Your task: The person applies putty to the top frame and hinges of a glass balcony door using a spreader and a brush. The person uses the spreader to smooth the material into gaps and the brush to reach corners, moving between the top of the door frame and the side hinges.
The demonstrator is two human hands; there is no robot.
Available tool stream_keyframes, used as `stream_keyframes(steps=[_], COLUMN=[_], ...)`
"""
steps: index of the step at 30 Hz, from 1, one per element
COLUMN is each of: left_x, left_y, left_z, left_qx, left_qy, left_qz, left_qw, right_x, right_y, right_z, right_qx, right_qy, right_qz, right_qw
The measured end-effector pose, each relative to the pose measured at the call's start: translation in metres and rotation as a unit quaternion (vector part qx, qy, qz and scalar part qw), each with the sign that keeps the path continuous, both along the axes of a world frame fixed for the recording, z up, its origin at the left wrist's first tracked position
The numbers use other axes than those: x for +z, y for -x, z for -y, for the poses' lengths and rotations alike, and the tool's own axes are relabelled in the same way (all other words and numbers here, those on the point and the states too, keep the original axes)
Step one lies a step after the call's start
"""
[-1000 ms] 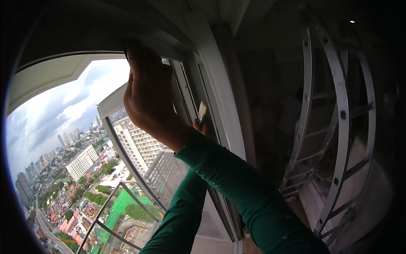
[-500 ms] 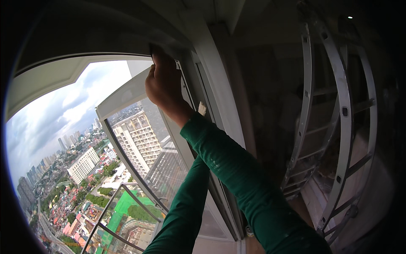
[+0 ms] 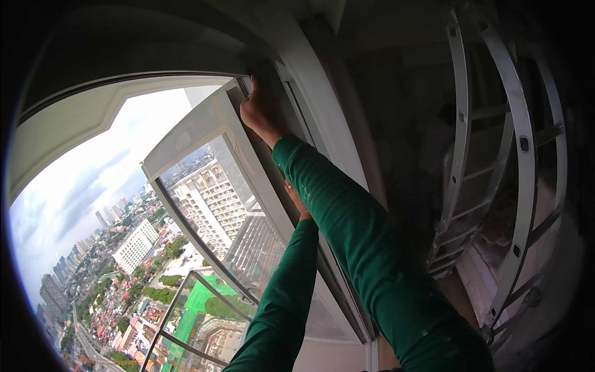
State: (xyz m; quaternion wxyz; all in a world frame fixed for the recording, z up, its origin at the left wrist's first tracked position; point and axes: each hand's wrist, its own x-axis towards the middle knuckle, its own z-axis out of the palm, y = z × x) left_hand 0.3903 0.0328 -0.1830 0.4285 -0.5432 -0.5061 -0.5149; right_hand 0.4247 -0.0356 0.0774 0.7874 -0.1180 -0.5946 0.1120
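Note:
My right hand [image 3: 258,113] reaches up to the top inner corner of the window frame [image 3: 280,118], beside the open white-framed window sash [image 3: 238,139]. One digit points upward against the frame and the other fingers are curled; whatever may be inside them is hidden. Lower down, my left hand [image 3: 296,199] is against the frame beside the sash, partly covered by my right sleeve [image 3: 347,223]. Its fingers are mostly hidden. My forearms overlap, the right one in front, both in green sleeves.
An aluminium stepladder [image 3: 524,149] stands to the right in a dark room. A metal railing [image 3: 170,310] runs outside below the sash. Far beneath lies a city with tall buildings [image 3: 201,195].
My right hand has moved slightly right and down along the frame. My left hand has come into sight below it. A pale piece near my right wrist no longer shows. The view has shifted slightly.

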Motion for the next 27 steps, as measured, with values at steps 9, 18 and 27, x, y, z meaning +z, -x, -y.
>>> stream_keyframes(steps=[9,18,27], left_x=[-0.009,-0.009,-0.006], left_y=[-0.008,-0.005,-0.001], left_z=[0.004,0.005,0.001], left_qx=[-0.024,-0.026,-0.021], left_qy=[0.02,0.024,0.016], left_qz=[-0.027,-0.021,-0.013], left_qw=[0.999,0.999,1.0], right_x=[-0.006,-0.003,-0.011], right_y=[0.004,0.006,0.017], right_z=[0.015,0.004,0.036], right_qx=[-0.017,-0.065,-0.03], right_qy=[-0.156,-0.227,-0.218], right_qz=[-0.062,-0.076,-0.08], right_qw=[0.986,0.969,0.972])
